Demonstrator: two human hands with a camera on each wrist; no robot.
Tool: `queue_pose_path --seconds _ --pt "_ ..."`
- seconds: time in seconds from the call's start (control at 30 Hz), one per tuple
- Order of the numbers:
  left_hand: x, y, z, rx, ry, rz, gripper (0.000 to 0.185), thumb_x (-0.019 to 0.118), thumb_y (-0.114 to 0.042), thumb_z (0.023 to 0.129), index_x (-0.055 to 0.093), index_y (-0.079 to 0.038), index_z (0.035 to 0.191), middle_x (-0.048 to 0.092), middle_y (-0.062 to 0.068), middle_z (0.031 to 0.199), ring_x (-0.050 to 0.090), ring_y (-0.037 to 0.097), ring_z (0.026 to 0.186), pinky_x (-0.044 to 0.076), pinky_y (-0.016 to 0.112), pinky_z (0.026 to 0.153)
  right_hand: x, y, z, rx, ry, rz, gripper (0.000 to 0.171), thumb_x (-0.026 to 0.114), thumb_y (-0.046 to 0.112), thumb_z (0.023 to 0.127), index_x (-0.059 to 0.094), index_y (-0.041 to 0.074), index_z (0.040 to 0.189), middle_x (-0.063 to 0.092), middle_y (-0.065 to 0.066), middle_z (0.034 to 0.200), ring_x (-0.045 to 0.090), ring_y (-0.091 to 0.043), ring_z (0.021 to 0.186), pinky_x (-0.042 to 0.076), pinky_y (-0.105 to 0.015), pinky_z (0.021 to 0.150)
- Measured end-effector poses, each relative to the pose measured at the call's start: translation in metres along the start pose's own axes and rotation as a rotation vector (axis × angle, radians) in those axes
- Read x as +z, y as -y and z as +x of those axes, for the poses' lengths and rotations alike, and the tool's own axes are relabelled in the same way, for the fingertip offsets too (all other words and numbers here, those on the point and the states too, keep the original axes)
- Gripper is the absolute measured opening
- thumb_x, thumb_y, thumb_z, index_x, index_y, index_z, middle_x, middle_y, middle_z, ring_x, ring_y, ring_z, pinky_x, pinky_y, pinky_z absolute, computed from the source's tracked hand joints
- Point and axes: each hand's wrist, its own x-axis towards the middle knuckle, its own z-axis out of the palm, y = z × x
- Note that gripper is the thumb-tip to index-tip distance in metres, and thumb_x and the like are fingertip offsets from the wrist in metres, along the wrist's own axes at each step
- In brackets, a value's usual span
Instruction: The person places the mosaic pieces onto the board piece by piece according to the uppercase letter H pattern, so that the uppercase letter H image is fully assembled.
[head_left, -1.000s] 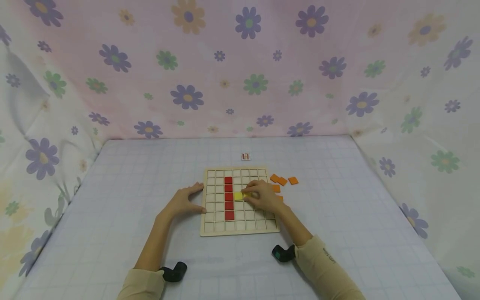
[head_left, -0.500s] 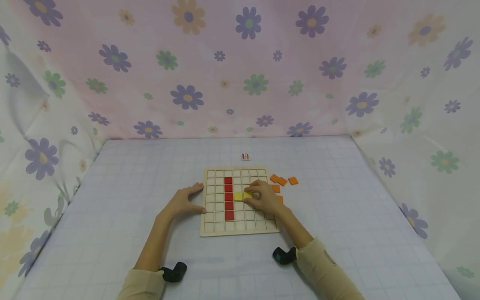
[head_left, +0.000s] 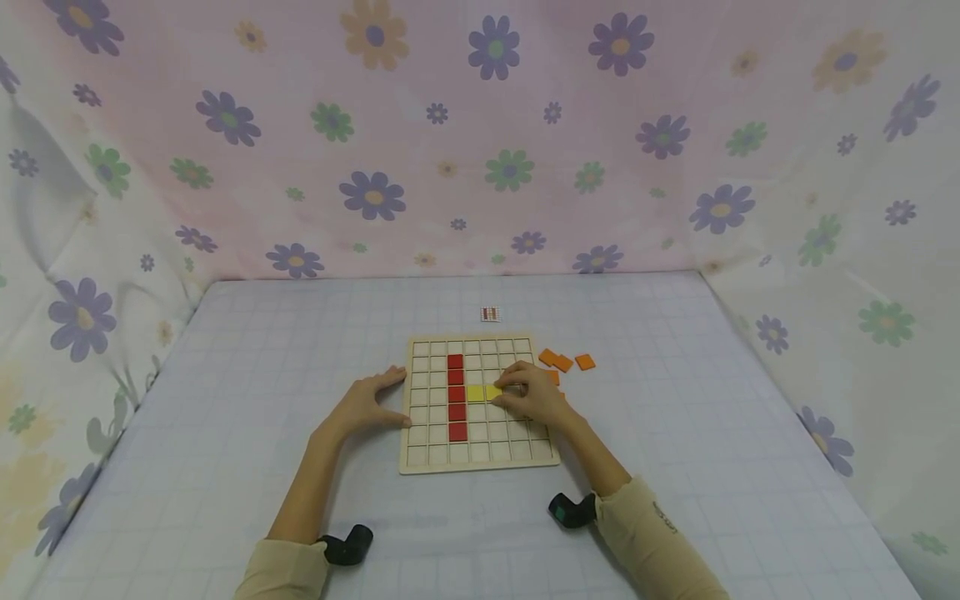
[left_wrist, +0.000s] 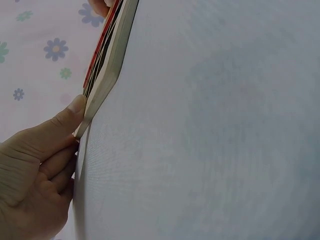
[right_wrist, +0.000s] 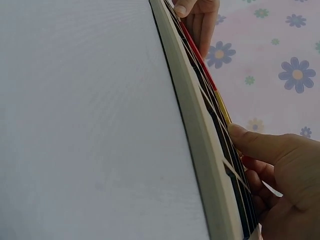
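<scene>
**Second yellow tile seated beside the first, row growing rightward**

Change noted: a second ago my right hand (head_left: 534,397) covered the cell right of the single yellow tile. Half a second ago a second yellow face showed there. Now the two yellow tiles (head_left: 483,392) lie side by side in the middle of the frame, touching the red column (head_left: 456,397) on its right side. The hand has barely shifted. I judge that the second piece is down in its cell and the yellow row runs rightward from the red one.

Fingers: my right fingers (head_left: 512,385) are curled with the tips at the right edge of the second yellow tile. Whether they pinch it or only press it, I cannot tell. My left hand (head_left: 369,406) rests flat on the desk (head_left: 225,400), fingers relaxed, thumb against the left rim of the wooden grid board (head_left: 480,461). The left wrist view confirms the thumb on the board's edge.

Supply: loose orange tiles (head_left: 566,362) lie on the desk just right of the board, toward centre right.

Hidden or unclear: my right hand covers several cells and part of the orange pile. Any further tile in the palm cannot be seen. Both wrist views look edge-on along the board, so the cells are unreadable there. The small card (head_left: 490,314) above the board is too small to read.
</scene>
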Motion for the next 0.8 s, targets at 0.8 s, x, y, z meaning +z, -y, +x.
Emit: queue_pose_path --seconds 0.8 --pt "-0.001 0.001 0.0 0.008 -0.005 0.011 0.089 0.08 -0.038 0.058 0.041 -0.009 0.133 0.03 0.011 0.141 0.022 0.035 0.13 0.013 0.052 0.106 -0.066 -0.039 -0.029 0.158 -0.351 -0.023 0.032 0.072 0.006 0.073 0.063 -0.007 0.1 0.062 -0.022 0.096 0.057 -0.033 0.085 0.048 -0.047 0.075"
